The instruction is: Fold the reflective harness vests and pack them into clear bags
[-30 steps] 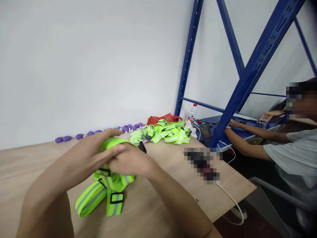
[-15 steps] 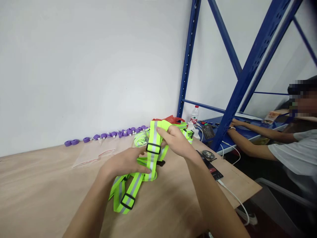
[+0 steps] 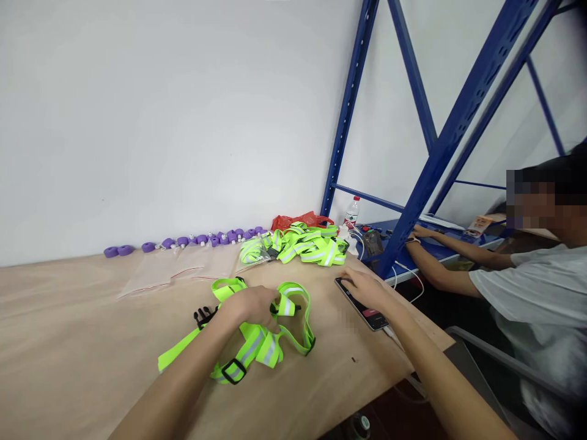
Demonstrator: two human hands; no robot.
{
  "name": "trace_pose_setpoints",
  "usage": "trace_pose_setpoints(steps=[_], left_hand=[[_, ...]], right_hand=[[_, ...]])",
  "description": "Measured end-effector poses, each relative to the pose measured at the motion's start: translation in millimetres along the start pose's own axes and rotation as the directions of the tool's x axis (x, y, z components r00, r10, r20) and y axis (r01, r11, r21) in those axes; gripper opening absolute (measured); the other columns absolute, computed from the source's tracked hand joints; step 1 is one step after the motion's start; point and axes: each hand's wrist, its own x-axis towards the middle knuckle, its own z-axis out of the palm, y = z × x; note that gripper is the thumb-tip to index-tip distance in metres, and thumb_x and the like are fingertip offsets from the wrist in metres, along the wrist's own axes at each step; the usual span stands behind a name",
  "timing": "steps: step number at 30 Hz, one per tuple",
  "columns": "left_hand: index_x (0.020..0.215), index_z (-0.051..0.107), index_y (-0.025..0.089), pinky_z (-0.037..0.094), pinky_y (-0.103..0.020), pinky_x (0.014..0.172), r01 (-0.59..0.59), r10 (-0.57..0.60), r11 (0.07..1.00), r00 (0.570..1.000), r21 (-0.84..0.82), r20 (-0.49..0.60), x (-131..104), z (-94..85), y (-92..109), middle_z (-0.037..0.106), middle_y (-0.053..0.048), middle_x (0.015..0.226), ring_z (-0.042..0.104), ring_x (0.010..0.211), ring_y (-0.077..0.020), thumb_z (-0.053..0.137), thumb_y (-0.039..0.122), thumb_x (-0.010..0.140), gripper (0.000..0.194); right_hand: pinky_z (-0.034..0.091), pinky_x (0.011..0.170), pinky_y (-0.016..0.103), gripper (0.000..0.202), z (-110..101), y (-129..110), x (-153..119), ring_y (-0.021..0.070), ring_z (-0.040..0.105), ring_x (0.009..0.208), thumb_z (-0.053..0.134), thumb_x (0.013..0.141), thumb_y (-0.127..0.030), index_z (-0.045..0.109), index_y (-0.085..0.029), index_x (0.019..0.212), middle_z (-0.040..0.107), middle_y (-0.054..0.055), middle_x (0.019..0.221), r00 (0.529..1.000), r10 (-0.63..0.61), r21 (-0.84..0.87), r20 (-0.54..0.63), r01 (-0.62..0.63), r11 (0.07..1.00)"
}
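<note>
Plainly, left hand on the neon strap harness, right hand at the phone

The neon strap harness [image 3: 252,345] lies loosely looped on the near part of the bench [image 3: 321,391], directly under and around the left hand [image 3: 257,305], which is much the nearer of the two. Its spread is longest from side to side: one end trails out beyond the left forearm, and a rounded loop bows out to the right of the fingers. The pronged buckle [image 3: 204,316] sits left of that hand, and the square slide [image 3: 233,371] lies on the near side.

The left grip is curled at the strap, thumb and fingers about a short bunched section; whether they press together is hard to tell. Well to the right, past a bare strip of wood, the right hand [image 3: 364,287] reaches over the far end of the phone [image 3: 372,318]. The phone lies flat, its long axis slanting from far left to near right. That grip is loosely bent, its underside hidden, so how closed it is cannot be told.

Beyond both hands is a pile of similar straps [image 3: 316,244]; clear bags [image 3: 151,275] lie flat to its left, and purple pieces [image 3: 224,238] line the wall.
</note>
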Motion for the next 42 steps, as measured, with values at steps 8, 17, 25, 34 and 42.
trace_pose_setpoints(steps=[8, 17, 25, 34, 42], left_hand=[[0.123, 0.066, 0.026, 0.052, -0.033, 0.082, -0.058, 0.058, 0.998, 0.998, -0.015, -0.023, 6.0, 4.1, -8.2, 0.073, -0.007, 0.116, 0.069, 0.103, -0.0297, 0.069, 0.040, 0.076, 0.048], [0.115, 0.069, 0.022, 0.052, -0.034, 0.079, -0.057, 0.056, 0.998, 0.998, -0.026, -0.040, 19.8, 10.2, -14.2, 0.073, -0.010, 0.115, 0.069, 0.102, -0.0311, 0.062, 0.036, 0.081, 0.038], [0.096, 0.069, 0.018, 0.050, -0.033, 0.069, -0.072, 0.070, 0.997, 0.996, -0.038, -0.062, 26.0, 13.2, -22.0, 0.074, -0.011, 0.094, 0.070, 0.088, -0.0310, 0.060, 0.028, 0.079, 0.022], [0.075, 0.054, 0.020, 0.041, -0.026, 0.055, -0.198, 0.167, 0.958, 0.973, -0.209, -0.159, 15.6, -4.5, -23.4, 0.062, -0.001, 0.070, 0.064, 0.063, -0.0196, 0.046, 0.036, 0.089, 0.022], [0.077, 0.056, 0.020, 0.043, -0.026, 0.060, -0.355, 0.165, 0.846, 0.884, -0.398, -0.438, 4.8, -19.1, -19.5, 0.055, 0.001, 0.073, 0.058, 0.065, -0.0174, 0.049, 0.049, 0.091, 0.034]], right_hand=[[0.047, 0.074, 0.033, 0.023, -4.1, 12.2, -13.8, 0.0251, 0.068, 0.080, 0.047, 0.092, -0.032, 0.064, -0.023, 0.082, 0.073, 0.008, 0.081, 0.995, 0.004, -0.020, 0.102, -0.002, 1.000], [0.052, 0.082, 0.038, 0.022, 1.9, -2.8, -101.9, 0.0280, 0.070, 0.091, 0.049, 0.092, -0.039, 0.064, -0.024, 0.093, 0.075, 0.010, 0.095, 0.871, 0.164, 0.130, -0.463, -0.117, 0.985], [0.051, 0.088, 0.046, 0.027, 26.3, -4.7, -113.9, 0.0318, 0.065, 0.099, 0.053, 0.090, -0.041, 0.060, -0.019, 0.104, 0.069, 0.015, 0.102, 0.859, 0.134, 0.009, -0.494, -0.149, 0.989], [0.047, 0.091, 0.049, 0.039, 32.3, 1.5, -120.4, 0.0340, 0.065, 0.101, 0.048, 0.089, -0.051, 0.063, -0.018, 0.105, 0.072, 0.015, 0.104, 0.842, 0.264, -0.052, -0.471, -0.325, 0.944], [0.045, 0.092, 0.048, 0.036, 32.4, -1.2, -121.8, 0.0319, 0.066, 0.093, 0.050, 0.089, -0.050, 0.065, -0.020, 0.099, 0.076, 0.011, 0.096, 0.833, 0.251, -0.058, -0.494, -0.319, 0.946]])
